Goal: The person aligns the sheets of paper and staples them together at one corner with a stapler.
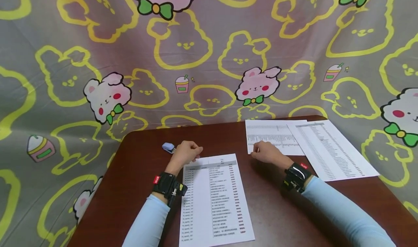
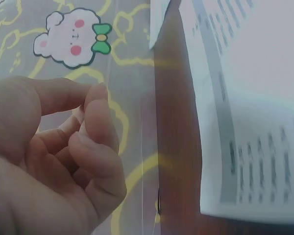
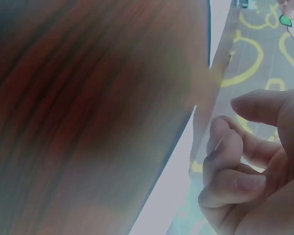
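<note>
In the head view my left hand (image 1: 185, 155) is above the top edge of a printed sheet (image 1: 200, 199), its fingers loosely curled with nothing between them. Close behind that hand lies a small light-blue stapler (image 1: 168, 146), partly covered by it. My right hand (image 1: 268, 153) hovers near the lower left corner of another printed page (image 1: 267, 129), also loosely curled and holding nothing. The left wrist view shows the left hand (image 2: 63, 152) with thumb and fingertips close together. In the right wrist view, a gap separates thumb and fingers of the right hand (image 3: 255, 171).
A third printed sheet (image 1: 330, 149) overlaps the page at the back right. All of them lie on a dark brown wooden table (image 1: 140, 181). Behind its far edge hangs a grey curtain (image 1: 212, 51) with cartoon animals.
</note>
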The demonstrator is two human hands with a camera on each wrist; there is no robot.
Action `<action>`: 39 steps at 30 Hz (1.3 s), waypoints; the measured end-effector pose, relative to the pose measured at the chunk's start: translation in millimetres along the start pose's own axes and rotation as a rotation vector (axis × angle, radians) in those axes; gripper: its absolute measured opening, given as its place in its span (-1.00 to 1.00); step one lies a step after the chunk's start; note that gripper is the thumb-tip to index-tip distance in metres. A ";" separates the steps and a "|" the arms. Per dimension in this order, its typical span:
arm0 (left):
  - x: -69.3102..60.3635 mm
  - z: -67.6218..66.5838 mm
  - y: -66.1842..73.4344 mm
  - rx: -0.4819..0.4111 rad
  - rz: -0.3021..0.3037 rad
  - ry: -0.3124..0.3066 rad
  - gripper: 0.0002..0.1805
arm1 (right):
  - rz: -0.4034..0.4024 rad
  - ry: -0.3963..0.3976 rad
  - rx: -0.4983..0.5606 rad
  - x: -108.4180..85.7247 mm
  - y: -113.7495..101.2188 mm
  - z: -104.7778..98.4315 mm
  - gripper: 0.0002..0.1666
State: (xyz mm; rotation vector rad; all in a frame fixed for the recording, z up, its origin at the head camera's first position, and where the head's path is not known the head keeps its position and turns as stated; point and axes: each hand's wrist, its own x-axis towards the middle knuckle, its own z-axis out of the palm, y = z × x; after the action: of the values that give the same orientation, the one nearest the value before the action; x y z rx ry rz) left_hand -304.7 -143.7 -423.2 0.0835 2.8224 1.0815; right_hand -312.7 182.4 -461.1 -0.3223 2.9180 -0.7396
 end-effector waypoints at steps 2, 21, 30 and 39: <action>3.3 3.7 4.1 -0.016 0.014 -0.012 -0.67 | 0.008 0.008 -0.042 1.2 1.8 -0.7 -0.82; 19.0 36.3 44.8 -0.119 0.133 -0.134 -0.68 | -0.126 0.138 -0.356 10.3 1.9 17.2 -0.68; 18.2 42.7 48.4 -0.141 0.140 -0.161 -0.64 | -0.178 0.171 -0.413 14.6 -9.9 25.8 -0.86; 16.8 44.2 45.8 -0.132 0.121 -0.177 -0.63 | -0.157 0.173 -0.378 16.5 -5.8 27.2 -0.81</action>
State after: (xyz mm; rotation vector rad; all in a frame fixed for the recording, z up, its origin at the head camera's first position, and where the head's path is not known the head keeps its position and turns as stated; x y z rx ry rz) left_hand -315.2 -78.8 -426.6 0.3240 2.6111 1.2171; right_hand -323.3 161.1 -483.0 -0.5526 3.2178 -0.2325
